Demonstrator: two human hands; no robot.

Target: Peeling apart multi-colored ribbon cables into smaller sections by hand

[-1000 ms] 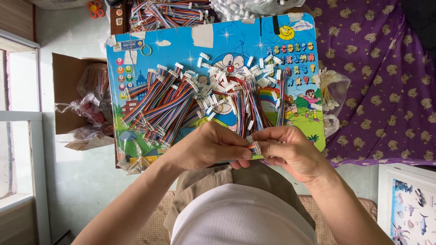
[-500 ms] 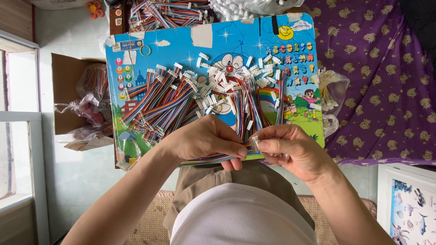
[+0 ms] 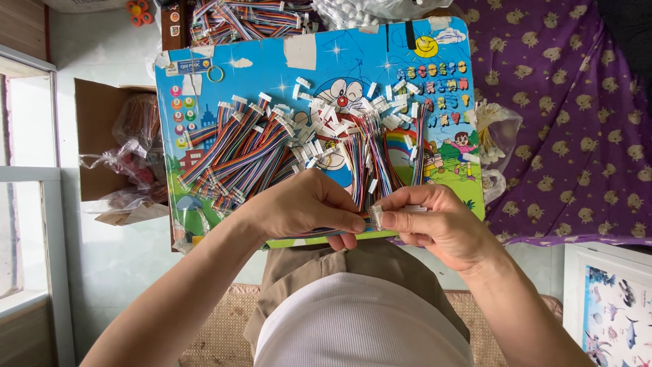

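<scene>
My left hand (image 3: 305, 207) grips a flat multicoloured ribbon cable (image 3: 319, 233) at the near edge of a blue cartoon-printed board (image 3: 258, 68). My right hand (image 3: 435, 224) pinches the small white connector (image 3: 375, 216) at the cable's end, fingertips touching those of the left hand. Several more ribbon cables (image 3: 238, 153) with white plugs lie in heaps across the board, and a thinner bundle (image 3: 370, 160) lies just beyond my hands.
A cardboard box (image 3: 102, 149) with plastic bags of cables stands left of the board. More cables (image 3: 244, 17) are piled beyond the board's far edge. A purple patterned cloth (image 3: 577, 122) covers the right side, with a clear bag (image 3: 496, 136) at its edge. A window frame (image 3: 34, 177) runs along the left.
My hands shifted slightly; the left fingers slid along the cable toward the connector held by my right hand. The piles on the board stayed put.
</scene>
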